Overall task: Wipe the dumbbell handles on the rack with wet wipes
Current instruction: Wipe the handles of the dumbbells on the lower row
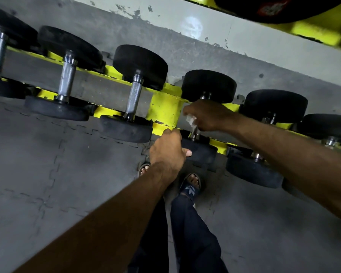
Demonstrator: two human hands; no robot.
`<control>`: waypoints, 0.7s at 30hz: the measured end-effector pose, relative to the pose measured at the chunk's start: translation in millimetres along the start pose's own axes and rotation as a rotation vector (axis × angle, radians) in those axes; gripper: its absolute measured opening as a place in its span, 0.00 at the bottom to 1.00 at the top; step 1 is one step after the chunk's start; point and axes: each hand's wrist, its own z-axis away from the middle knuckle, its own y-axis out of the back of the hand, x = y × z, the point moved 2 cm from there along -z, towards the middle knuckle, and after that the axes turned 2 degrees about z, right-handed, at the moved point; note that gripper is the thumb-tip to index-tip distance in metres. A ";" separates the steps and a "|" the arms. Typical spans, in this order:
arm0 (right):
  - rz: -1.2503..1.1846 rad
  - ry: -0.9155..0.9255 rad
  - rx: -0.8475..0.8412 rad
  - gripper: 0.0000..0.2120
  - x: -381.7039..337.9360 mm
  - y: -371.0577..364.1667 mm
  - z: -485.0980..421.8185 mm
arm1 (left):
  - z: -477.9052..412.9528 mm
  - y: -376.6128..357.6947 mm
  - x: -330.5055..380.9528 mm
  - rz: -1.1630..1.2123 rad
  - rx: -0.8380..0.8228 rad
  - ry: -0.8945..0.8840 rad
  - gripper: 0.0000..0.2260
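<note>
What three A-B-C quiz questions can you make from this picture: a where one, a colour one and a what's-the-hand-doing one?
1. Where is the wipe? A. On the floor. B. In the right hand, round a dumbbell handle. C. On the wall.
2. What colour is the rack? A. Yellow. B. Red. C. Blue.
3. What is the left hand doing? A. Hanging loose. B. Holding a bottle. C. Gripping that dumbbell's near head.
Answers: B, white wipe shows under the fingers on the handle; A, its rails are bright yellow; C, its thumb lies on the black head.
</note>
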 end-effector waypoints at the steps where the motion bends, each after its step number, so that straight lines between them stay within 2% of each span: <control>1: -0.022 -0.007 0.064 0.06 1.9 -1.8 5.2 | 0.1 0.0 0.4 -0.004 -0.001 0.001 0.20; 2: -0.020 0.008 0.085 0.04 0.3 -8.0 10.0 | 0.0 0.3 1.0 -0.012 -0.003 0.002 0.20; 4: 0.008 0.017 0.010 0.02 -10.9 -23.8 22.0 | -1.7 0.6 1.9 -0.034 -0.012 0.000 0.21; 6: 0.037 0.044 -0.023 0.07 -15.0 -30.8 31.0 | -3.3 1.8 2.8 -0.052 -0.021 -0.001 0.21; 11: 0.078 -0.080 0.301 0.07 17.1 -15.3 25.0 | -4.8 1.7 3.1 -0.050 -0.034 -0.007 0.21; 13: 0.050 0.050 0.232 0.11 8.8 -26.3 29.4 | -5.7 0.8 2.7 -0.047 -0.033 -0.009 0.21; 15: 0.053 0.134 0.063 0.12 -1.4 -34.2 39.2 | -6.6 0.4 2.5 -0.041 -0.031 -0.005 0.21; 16: 0.047 0.106 0.052 0.09 -0.4 -30.5 43.2 | -7.0 0.3 2.3 -0.036 -0.029 -0.004 0.21; 19: -0.115 -0.093 0.291 0.08 22.0 -26.6 46.8 | -7.0 -1.4 0.8 -0.018 -0.021 -0.007 0.21; 21: -0.195 -0.198 0.332 0.07 21.4 -32.4 51.7 | -7.7 -3.1 -0.8 -0.006 -0.014 -0.008 0.21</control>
